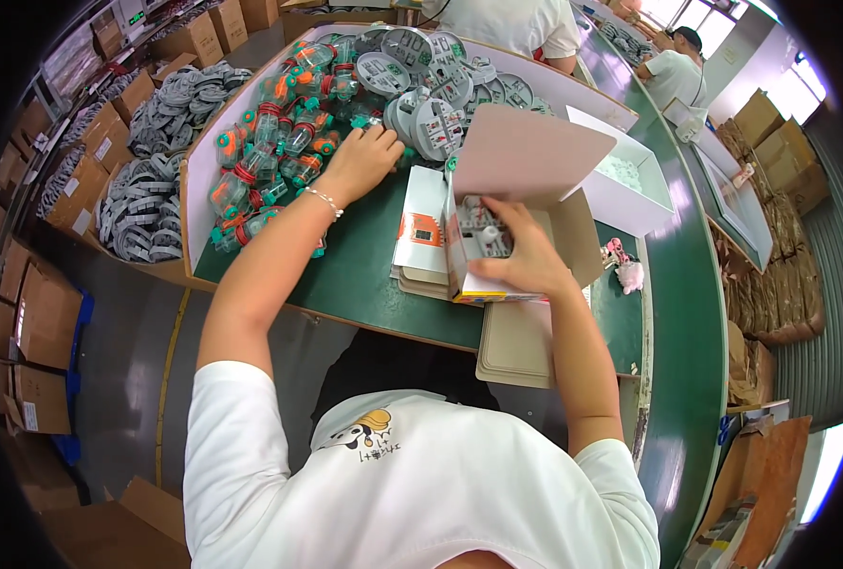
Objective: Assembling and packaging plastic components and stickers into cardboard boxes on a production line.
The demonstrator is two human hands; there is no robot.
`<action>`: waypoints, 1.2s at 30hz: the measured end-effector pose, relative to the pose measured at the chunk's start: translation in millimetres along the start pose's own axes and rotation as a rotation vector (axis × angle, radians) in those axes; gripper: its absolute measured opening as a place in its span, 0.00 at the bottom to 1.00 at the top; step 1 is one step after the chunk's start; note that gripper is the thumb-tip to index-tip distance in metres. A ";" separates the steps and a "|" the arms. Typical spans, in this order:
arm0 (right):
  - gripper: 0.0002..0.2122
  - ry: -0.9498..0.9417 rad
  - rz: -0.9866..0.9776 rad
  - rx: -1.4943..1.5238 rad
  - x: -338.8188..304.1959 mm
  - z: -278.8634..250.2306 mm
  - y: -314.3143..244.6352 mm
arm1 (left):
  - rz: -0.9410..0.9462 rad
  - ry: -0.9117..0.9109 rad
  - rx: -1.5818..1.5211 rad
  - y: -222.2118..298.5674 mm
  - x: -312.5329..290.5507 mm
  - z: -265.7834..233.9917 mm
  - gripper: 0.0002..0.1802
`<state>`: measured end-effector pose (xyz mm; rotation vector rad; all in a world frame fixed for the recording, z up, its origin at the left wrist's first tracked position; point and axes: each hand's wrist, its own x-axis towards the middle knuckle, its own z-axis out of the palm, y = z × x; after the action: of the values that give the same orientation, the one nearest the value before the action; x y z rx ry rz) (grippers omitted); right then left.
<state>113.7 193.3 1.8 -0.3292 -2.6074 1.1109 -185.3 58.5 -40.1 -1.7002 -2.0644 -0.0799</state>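
Observation:
My left hand (365, 159) reaches into the pile on the green table. Its fingers curl down beside a teal-topped piece (363, 121), and their tips are hidden. Clear plastic jars (258, 131) with red rims and orange and teal parts lie heaped to its left. Inside an open white box (454, 248), my right hand (528, 254) has thumb and fingers spread around a round grey plastic bundle (484, 229) with small printed pictures. More such grey bundles (437, 128) are piled beyond the box, whose lid flap (540, 147) stands raised.
Flattened white cartons (419, 228) lie left of the box, and brown cardboard sheets (516, 346) overhang the table's front edge. At right are a white tray (620, 175) and a pink plush charm (629, 276). Cartons of grey parts (141, 211) stand at left. Other people sit farther back.

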 end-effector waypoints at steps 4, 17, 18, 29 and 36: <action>0.44 -0.091 0.066 -0.076 -1.9 6.3 1.0 | -0.067 0.212 -0.094 -26.5 -7.1 -18.8 0.17; 0.19 0.913 -0.194 0.087 -62.7 -51.2 -16.2 | 0.088 0.791 -1.073 156.6 -6.1 -180.3 0.20; 0.18 0.900 -0.051 0.209 -66.5 -50.4 -9.9 | 0.194 0.746 -0.905 170.0 0.9 -172.7 0.20; 0.19 0.472 0.373 0.315 -90.9 -40.7 20.5 | 0.220 -0.062 -0.556 235.8 -8.0 -104.3 0.34; 0.15 0.483 0.302 -0.121 -75.5 -41.5 47.6 | 0.253 0.472 -1.015 211.4 -25.9 -147.4 0.24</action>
<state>203.1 229.2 -18.5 -0.9190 -2.2370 0.8262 63.0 35.7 30.3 -2.1487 -1.4796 -1.4914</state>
